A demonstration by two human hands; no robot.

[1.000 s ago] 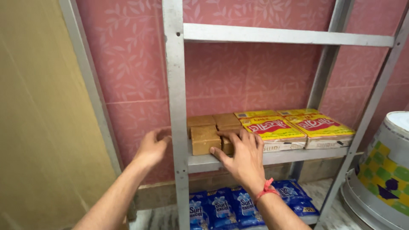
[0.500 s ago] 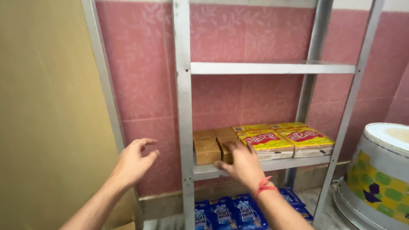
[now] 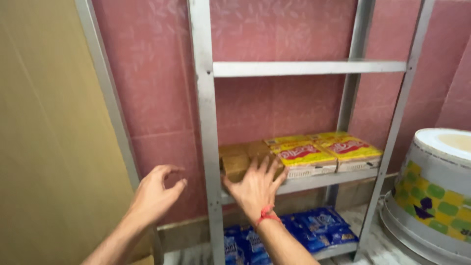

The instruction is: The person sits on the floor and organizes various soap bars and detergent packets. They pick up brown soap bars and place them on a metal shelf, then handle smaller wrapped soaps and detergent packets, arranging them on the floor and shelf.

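My right hand [image 3: 254, 185], with a red thread round the wrist, is spread with fingers apart in front of the brown soap blocks [image 3: 236, 162] on the middle shelf [image 3: 321, 179] of a grey metal rack; it hides part of them and holds nothing. My left hand [image 3: 156, 193] hovers open to the left of the rack's front post [image 3: 205, 137], touching nothing. Beside the brown blocks lie yellow and red flat packs [image 3: 324, 152].
Blue detergent pouches [image 3: 299, 230] lie on the bottom shelf. The upper shelf [image 3: 304, 67] carries nothing. An upturned patterned tub [image 3: 436, 191] stands at the right. A tan board [image 3: 44, 137] fills the left, pink tiled wall behind.
My right hand has drawn back from the brown blocks and spread its fingers. My left hand dropped slightly. The view shifted a little.
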